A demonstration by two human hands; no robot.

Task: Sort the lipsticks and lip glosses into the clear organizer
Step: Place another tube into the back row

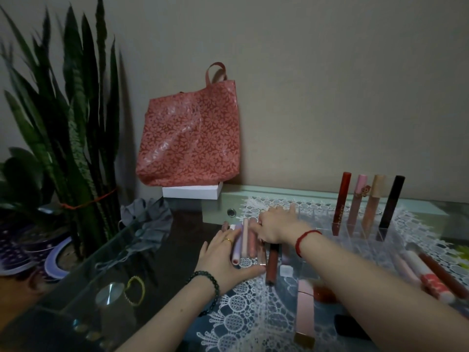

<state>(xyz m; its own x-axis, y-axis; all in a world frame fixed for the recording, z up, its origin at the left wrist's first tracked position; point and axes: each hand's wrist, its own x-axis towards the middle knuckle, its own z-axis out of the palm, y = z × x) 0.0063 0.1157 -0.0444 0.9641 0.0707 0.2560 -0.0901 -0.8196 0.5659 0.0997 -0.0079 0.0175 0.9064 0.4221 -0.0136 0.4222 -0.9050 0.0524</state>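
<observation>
A clear organizer (pixel 317 224) stands on the lace-covered glass table, with several lip gloss tubes upright at its right end: red (pixel 341 204), pink (pixel 355 203), beige (pixel 371 203) and black (pixel 389 205). A row of tubes lies left of it, among them a lilac tube (pixel 237 243) and a pale pink tube (pixel 245 236). My left hand (pixel 225 257) lies flat against the lilac tube. My right hand (pixel 275 224) reaches over the row, fingers spread toward the organizer. A dark red tube (pixel 272 262) and a pink lipstick (pixel 305 313) lie nearer me.
More tubes (pixel 429 273) lie at the right on the lace. A red patterned bag (pixel 190 138) sits on a white box (pixel 190 193) by the wall. A snake plant (pixel 73 128) stands at the left. A grey cloth (pixel 147 219) and a yellow band (pixel 134 290) lie nearby.
</observation>
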